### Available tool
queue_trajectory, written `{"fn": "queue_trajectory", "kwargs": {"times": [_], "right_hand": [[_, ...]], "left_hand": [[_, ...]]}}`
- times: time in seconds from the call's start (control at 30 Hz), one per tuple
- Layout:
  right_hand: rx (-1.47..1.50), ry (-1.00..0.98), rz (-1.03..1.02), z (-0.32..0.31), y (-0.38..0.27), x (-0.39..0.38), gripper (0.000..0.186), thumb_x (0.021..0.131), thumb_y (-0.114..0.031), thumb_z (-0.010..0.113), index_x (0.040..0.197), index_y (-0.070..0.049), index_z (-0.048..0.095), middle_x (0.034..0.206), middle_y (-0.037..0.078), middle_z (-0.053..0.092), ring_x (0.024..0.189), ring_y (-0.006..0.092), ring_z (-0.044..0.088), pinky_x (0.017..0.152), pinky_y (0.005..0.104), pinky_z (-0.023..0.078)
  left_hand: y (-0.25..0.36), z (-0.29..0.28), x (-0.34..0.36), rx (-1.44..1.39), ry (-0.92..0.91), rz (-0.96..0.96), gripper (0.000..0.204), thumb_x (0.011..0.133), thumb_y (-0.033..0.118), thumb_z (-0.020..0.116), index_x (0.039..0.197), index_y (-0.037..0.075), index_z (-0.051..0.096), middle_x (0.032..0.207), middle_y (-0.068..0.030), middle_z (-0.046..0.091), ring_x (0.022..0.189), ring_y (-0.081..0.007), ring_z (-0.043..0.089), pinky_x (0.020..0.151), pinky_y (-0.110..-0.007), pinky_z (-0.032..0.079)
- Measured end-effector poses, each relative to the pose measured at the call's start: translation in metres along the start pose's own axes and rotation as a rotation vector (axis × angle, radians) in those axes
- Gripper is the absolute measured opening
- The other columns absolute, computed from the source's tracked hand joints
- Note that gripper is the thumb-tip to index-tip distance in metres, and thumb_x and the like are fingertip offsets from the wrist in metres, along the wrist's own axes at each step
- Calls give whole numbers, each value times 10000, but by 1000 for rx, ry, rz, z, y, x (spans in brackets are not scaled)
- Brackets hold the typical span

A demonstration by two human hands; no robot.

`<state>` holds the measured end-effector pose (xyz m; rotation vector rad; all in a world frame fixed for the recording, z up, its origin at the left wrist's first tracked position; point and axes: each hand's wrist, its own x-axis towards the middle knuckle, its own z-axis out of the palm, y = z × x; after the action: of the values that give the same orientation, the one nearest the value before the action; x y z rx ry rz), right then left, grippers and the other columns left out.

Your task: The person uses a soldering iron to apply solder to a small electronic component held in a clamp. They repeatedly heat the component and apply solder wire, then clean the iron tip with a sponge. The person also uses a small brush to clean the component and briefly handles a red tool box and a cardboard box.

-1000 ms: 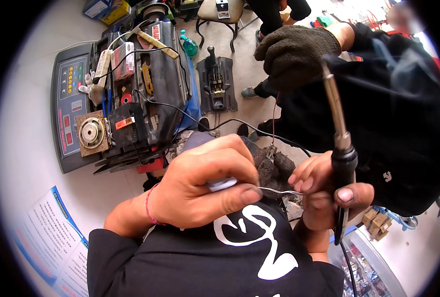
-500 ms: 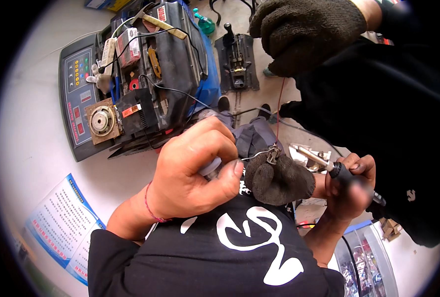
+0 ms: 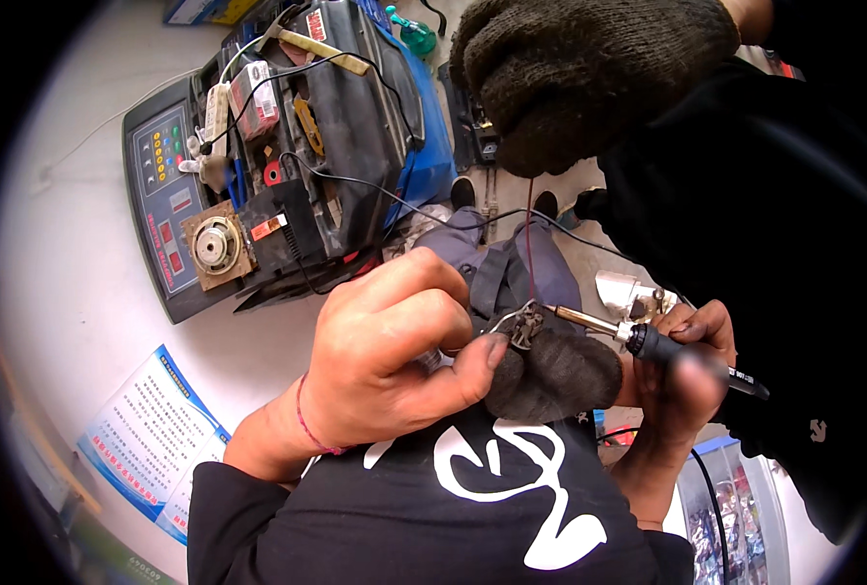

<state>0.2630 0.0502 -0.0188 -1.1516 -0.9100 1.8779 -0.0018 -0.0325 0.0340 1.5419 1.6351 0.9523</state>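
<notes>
The left hand keeps a narrow pinch, its thumb tip and bent forefinger closed on a thin silver wire, whose short free end curves toward two o'clock. The right hand is wrapped around the black handle of a soldering iron, thumb along the near side and fingers curled over the far side, with no gap in the grip. The iron lies with its butt at four o'clock and its tip at ten o'clock, just beside a small metal part; whether tip and part touch, I cannot tell. That part sits in the middle, above a dark gloved hand of another person, whose fingertips are bunched around its lower side. From the part, a thin red wire runs up toward twelve o'clock to a second gloved hand, closed into a loose fist; its hold on the wire is hidden. At ten o'clock stands a dark machine, with a round speaker on its near-left corner.
</notes>
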Motion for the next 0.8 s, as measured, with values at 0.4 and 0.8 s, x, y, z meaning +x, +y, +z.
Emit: {"fn": "queue_trajectory", "kwargs": {"times": [0.4,0.8], "right_hand": [[6,-24,16,7,0,4,381,712,-262,731,888,-36,480,708,115,555,584,122,511,551,219,442],[7,-31,6,10,0,0,381,727,-250,749,904,-38,487,724,122,568,580,117,518,543,218,443]], "left_hand": [[-7,-6,2,238,25,176,276,675,-79,756,921,6,665,810,-104,636,667,-225,625,581,-316,502],[-4,2,4,264,-18,160,278,629,-32,757,881,25,655,789,-94,626,634,-237,606,557,-328,488]]}}
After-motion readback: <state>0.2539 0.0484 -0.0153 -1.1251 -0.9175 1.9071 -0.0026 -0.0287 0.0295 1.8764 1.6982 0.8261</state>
